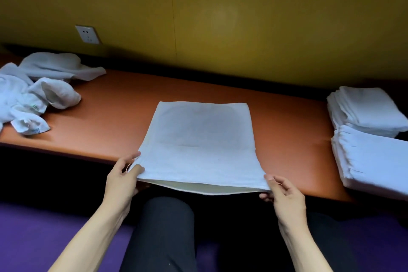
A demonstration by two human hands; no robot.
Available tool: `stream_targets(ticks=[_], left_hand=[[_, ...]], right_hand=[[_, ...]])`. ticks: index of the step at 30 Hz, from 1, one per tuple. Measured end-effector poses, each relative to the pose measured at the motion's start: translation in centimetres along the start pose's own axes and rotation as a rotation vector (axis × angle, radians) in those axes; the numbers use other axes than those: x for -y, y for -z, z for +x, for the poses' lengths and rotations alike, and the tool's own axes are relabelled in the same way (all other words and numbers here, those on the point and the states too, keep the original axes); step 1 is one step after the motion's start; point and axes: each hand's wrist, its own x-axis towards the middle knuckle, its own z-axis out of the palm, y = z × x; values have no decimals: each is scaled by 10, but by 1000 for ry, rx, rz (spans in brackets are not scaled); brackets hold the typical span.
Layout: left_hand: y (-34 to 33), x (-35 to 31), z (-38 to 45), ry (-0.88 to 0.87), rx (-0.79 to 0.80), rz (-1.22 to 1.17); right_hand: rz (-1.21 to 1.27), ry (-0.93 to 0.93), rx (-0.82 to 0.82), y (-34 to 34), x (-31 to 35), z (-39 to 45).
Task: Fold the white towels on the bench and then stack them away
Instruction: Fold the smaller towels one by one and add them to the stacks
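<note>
A white towel [202,139], folded double, lies flat across the middle of the orange bench [114,117], its near edge hanging a little over the front. My left hand [123,178] pinches the near left corner. My right hand [281,190] pinches the near right corner. The two layers gape slightly along the near edge between my hands. A heap of crumpled white towels [33,90] lies at the bench's left end. Two stacks of folded white towels stand at the right end, one at the back [366,110] and one nearer [373,161].
A yellow wall [220,11] with a white socket [87,34] rises right behind the bench. My dark-trousered legs [163,234] are below the bench's front edge, over a purple floor [33,234].
</note>
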Motion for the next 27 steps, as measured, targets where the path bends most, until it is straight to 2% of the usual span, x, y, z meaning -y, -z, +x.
stream_targets(ticks=[4,9,11,15,16,19,22,27], left_hand=[[1,-3,-13,9,53,-66],[-2,-15,-3,-35,100,-78],[1,-20,4,-63,180,-84],[11,-22,23,-52,391,21],[11,-21,31,-97,381,95],[-2,-24,53,-267,132,277],[-12,-29,84,-378,44,402],[-38,-49,144,-407,-109,511]], right_hand=[[199,-52,16,12,5,-3],[391,-13,186,5,14,17],[266,67,180,-3,18,30],[-60,246,23,-20,26,72],[-126,300,-6,-25,29,83],[-269,409,-53,-40,33,116],[-258,433,-14,-60,41,144],[-235,420,-32,-96,51,191]])
